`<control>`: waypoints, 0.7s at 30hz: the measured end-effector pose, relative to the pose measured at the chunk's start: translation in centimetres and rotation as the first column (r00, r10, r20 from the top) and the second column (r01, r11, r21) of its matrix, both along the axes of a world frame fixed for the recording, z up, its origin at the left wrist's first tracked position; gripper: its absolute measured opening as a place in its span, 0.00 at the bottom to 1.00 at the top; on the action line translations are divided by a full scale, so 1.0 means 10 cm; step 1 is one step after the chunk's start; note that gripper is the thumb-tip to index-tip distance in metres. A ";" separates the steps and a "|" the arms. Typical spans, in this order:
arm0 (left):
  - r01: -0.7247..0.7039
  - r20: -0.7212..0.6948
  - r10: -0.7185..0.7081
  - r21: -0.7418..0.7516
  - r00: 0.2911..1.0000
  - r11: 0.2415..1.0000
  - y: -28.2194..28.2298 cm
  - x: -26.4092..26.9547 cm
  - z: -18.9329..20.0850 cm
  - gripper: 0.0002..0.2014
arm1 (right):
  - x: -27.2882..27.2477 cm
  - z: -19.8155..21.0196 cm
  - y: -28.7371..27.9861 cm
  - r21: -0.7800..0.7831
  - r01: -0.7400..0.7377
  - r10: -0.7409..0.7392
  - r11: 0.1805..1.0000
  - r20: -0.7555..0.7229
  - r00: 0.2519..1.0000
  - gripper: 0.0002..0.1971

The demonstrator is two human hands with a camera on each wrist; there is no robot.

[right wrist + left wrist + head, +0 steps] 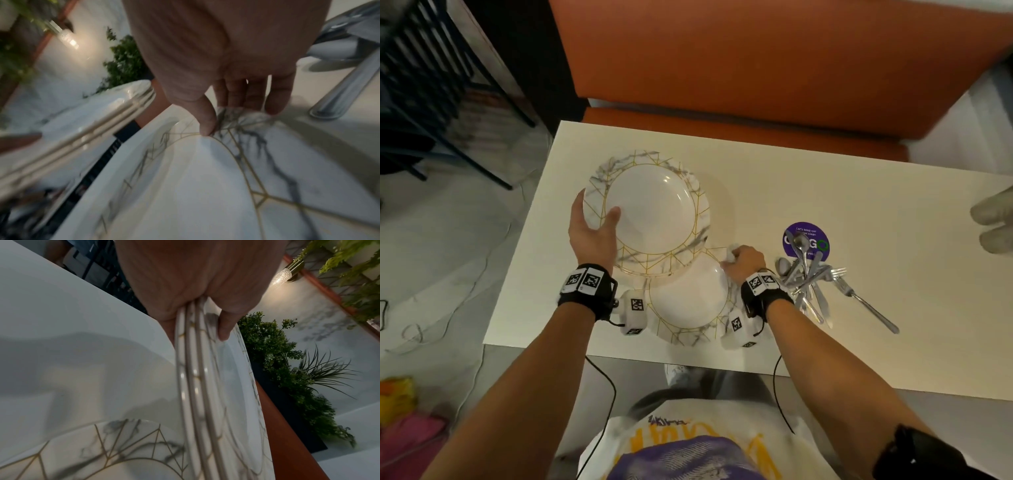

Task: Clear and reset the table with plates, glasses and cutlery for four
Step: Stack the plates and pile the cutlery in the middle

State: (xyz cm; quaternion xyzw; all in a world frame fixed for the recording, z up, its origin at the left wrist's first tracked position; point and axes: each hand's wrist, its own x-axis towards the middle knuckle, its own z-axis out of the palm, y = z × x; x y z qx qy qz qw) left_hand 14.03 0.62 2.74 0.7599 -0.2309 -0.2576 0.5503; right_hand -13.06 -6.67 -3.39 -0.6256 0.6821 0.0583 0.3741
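My left hand (599, 226) grips the left rim of a stack of three marble-patterned plates (654, 212), thumb on top. In the left wrist view, the stack's rims (205, 386) run out from my left hand (197, 318) and look raised above the table. A single matching plate (688, 308) lies near the table's front edge, its far rim under the stack. My right hand (736, 260) pinches that plate's right rim. The right wrist view shows my thumb on the plate (205, 186) and fingers under its edge.
A pile of spoons, knives and forks (808, 284) lies just right of my right hand, partly on a purple round sticker (806, 240). One fork (866, 305) lies apart. The white table (825, 192) meets an orange bench (756, 68) at its far side. A dark chair (431, 85) stands left.
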 end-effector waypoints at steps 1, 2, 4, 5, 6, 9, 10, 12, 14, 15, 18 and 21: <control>-0.002 -0.005 0.002 -0.006 1.000 1.000 -0.01 0.00 0.01 0.36 | -0.01 0.04 -0.02 -0.017 -0.015 0.015 1.000 0.016 1.000 0.13; -0.005 -0.004 0.004 -0.008 1.000 1.000 -0.03 0.00 0.02 0.36 | -0.02 0.09 -0.06 -0.040 -0.016 0.018 0.999 0.034 0.999 0.09; -0.007 -0.004 0.007 -0.010 1.000 1.000 -0.08 0.03 0.03 0.36 | -0.09 0.24 -0.15 -0.071 0.025 -0.020 0.997 0.082 0.996 0.11; -0.006 -0.004 0.006 -0.017 1.000 1.000 -0.11 0.04 0.03 0.36 | -0.15 0.30 -0.20 -0.079 0.051 -0.043 0.996 0.105 0.994 0.13; -0.002 -0.007 0.002 -0.025 1.000 1.000 -0.14 0.06 0.03 0.36 | -0.23 0.35 -0.26 -0.087 0.072 -0.061 0.994 0.124 0.990 0.13; 0.020 -0.010 -0.020 -0.058 1.000 0.998 -0.23 0.08 0.07 0.37 | -0.53 0.51 -0.41 -0.151 0.168 -0.143 0.974 0.164 0.976 0.13; 0.028 0.000 -0.028 -0.067 1.000 0.997 -0.26 0.08 0.07 0.37 | -0.65 0.57 -0.45 -0.188 0.217 -0.183 0.958 0.180 0.966 0.15; 0.042 0.009 -0.041 -0.078 0.999 0.996 -0.31 0.06 0.10 0.37 | -0.89 0.70 -0.52 -0.279 0.320 -0.261 0.906 0.227 0.938 0.16; 0.057 0.012 -0.057 -0.072 0.998 0.996 -0.34 0.01 0.11 0.37 | -1.12 0.83 -0.59 -0.342 0.430 -0.342 0.836 0.290 0.894 0.17; 0.068 0.020 -0.067 -0.066 0.998 0.996 -0.35 -0.03 0.11 0.36 | -1.22 0.90 -0.63 -0.358 0.485 -0.386 0.798 0.313 0.868 0.18; 0.115 0.042 -0.113 -0.053 0.993 0.992 -0.36 -0.16 0.10 0.35 | -1.42 1.02 -0.71 -0.375 0.578 -0.452 0.725 0.374 0.810 0.19; 0.167 0.047 -0.165 -0.033 0.985 0.985 -0.34 -0.30 0.06 0.34 | -1.41 1.04 -0.70 -0.307 0.633 -0.466 0.711 0.468 0.751 0.16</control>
